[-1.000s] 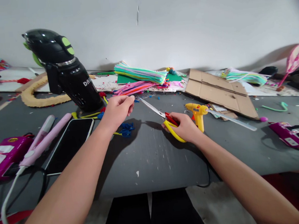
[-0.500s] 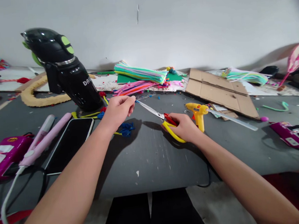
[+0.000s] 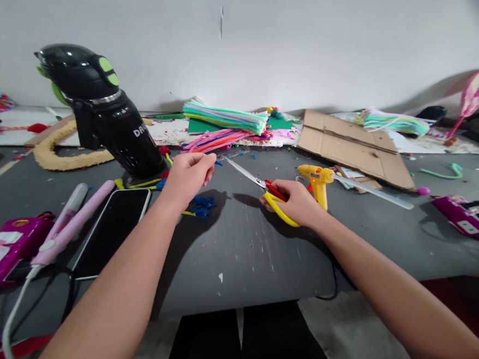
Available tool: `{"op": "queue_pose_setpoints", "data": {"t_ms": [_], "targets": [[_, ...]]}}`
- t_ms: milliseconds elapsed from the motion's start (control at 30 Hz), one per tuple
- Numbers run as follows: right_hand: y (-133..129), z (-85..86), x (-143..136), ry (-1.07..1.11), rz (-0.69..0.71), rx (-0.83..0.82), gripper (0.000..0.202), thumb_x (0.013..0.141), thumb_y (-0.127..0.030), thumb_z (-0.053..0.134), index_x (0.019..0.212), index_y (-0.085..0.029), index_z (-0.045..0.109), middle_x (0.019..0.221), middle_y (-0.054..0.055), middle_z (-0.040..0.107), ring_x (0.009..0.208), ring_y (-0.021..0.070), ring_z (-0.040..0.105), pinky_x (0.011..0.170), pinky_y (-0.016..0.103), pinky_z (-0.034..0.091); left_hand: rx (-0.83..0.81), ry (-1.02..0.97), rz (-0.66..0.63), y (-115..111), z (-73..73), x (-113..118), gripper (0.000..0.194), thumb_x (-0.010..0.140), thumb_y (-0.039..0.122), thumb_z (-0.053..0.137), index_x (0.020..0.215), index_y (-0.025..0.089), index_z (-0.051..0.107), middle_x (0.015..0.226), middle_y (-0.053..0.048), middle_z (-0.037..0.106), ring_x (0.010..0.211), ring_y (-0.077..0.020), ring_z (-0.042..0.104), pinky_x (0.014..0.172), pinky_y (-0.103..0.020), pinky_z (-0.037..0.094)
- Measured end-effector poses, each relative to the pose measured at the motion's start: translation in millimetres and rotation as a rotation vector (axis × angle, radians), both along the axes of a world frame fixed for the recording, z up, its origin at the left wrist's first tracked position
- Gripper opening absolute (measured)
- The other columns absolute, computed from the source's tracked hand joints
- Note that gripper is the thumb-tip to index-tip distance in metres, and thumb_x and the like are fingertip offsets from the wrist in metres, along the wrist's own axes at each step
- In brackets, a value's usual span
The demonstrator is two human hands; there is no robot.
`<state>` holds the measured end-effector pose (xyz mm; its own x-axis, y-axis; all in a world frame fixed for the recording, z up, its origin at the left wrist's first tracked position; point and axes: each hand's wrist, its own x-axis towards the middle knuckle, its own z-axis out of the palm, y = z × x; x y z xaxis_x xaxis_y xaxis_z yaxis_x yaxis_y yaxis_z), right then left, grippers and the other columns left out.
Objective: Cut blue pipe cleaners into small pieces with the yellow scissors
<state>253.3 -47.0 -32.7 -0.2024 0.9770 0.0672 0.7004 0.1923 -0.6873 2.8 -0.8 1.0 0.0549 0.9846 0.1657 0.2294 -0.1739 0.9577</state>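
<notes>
My right hand (image 3: 296, 200) grips a pair of scissors (image 3: 257, 181) by its red and yellow handles, the blades angled up and left. Their tips lie a little to the right of my left hand (image 3: 192, 177), whose thumb and fingertips are pinched together. Whatever that pinch holds is too small or hidden to make out. Below the left hand lie blue twisted pieces (image 3: 203, 206) with yellow stems, partly covered by the hand and wrist. A yellow glue gun (image 3: 316, 180) with a clear glue stick rests just beyond my right hand.
Pipe cleaner bundles (image 3: 227, 117) lie at the back by the wall. A black bottle (image 3: 123, 130) stands at left, near a phone (image 3: 112, 232) and a pink hair straightener (image 3: 74, 218). Cardboard (image 3: 352, 147) lies at right, with a purple device (image 3: 467, 215) farther right.
The scissors have drawn slightly right and down, so their tips are farther from my left fingertips. My left hand has barely moved and stays pinched.
</notes>
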Motion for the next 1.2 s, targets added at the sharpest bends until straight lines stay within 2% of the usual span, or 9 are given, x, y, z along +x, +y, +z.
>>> {"op": "queue_pose_setpoints", "data": {"t_ms": [533,733,1200], "targets": [[3.3,-2.1,7.0,-0.051,0.100,-0.001,0.031,0.079,-0.044,0.063,0.066,-0.019,0.048,0.063,-0.003,0.046,0.062,0.0119,0.036,0.057,0.028,0.025,0.008,-0.027,-0.050,1.7,-0.9,-2.6,0.037,0.084,0.031,0.059,0.051,0.017,0.050,0.047,0.001,0.047,0.045,-0.0082,0.042,0.048,-0.023,0.033],[4.3,-3.5,7.9,-0.066,0.110,0.013,0.027,0.079,-0.036,0.061,0.065,-0.020,0.044,0.063,-0.005,0.040,0.061,0.0109,0.032,0.057,0.028,0.023,0.011,-0.004,-0.079,2.1,-1.1,-2.9,0.038,0.085,0.031,0.058,0.051,0.017,0.049,0.047,0.001,0.047,0.047,-0.0088,0.042,0.049,-0.024,0.033],[4.7,-0.9,7.8,-0.080,0.111,0.001,0.027,0.078,-0.036,0.061,0.065,-0.020,0.044,0.062,-0.005,0.037,0.062,0.0110,0.031,0.057,0.027,0.022,0.017,0.046,-0.074,-1.0,2.9,-2.4,0.037,0.084,0.030,0.059,0.051,0.017,0.048,0.048,0.002,0.043,0.048,-0.0085,0.039,0.050,-0.025,0.030]]}}
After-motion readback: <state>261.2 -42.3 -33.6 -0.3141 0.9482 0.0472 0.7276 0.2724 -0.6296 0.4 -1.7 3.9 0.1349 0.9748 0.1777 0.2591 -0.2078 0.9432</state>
